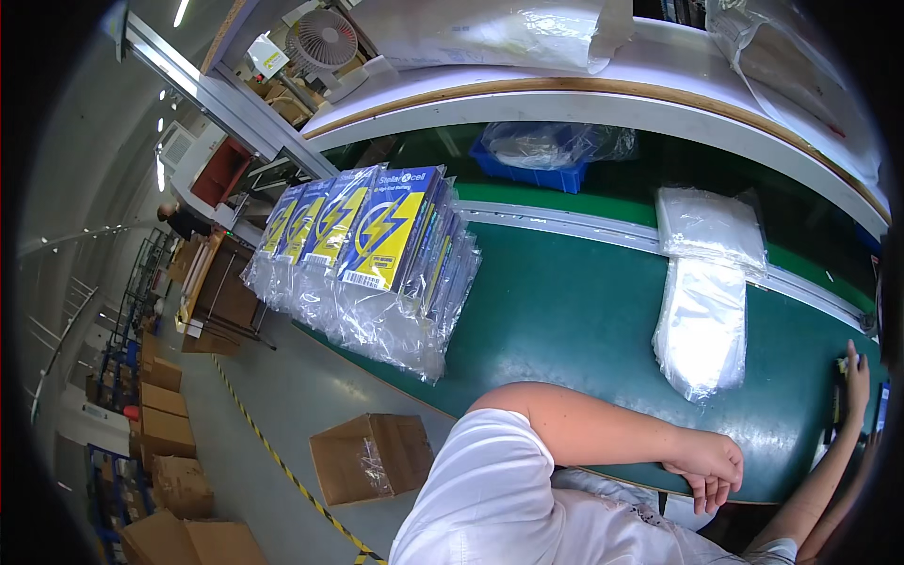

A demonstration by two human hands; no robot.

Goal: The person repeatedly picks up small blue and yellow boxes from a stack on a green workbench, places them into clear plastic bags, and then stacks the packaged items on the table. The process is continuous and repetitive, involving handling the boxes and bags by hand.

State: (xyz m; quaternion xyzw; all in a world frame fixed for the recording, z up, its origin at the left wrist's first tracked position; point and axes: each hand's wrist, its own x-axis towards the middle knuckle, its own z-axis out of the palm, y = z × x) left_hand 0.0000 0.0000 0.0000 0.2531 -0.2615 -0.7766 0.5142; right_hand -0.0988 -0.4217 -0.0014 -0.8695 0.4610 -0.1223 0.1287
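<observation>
My left hand (708, 465) rests at the near edge of the green table (537, 311), its fingers hanging loosely apart with nothing in them. At the far right my right hand (855, 381) is raised with fingers stretched upward, beside a small dark and yellow thing (839, 377) that I cannot make out. A blue flat pack (882, 407) shows just beyond it, cut by the picture's rim. Ahead of my left hand lies a pile of clear plastic bags (702, 325). Rows of blue and yellow printed packs (384, 235) in clear bags stand on the table's left end.
A blue bin (532, 171) with clear bags sits under the white shelf (452, 108). A fan (322, 42) stands on the left. An open carton (370, 459) is on the floor near yellow-black tape (273, 457). Another forearm (845, 504) shows lower right; whose is unclear.
</observation>
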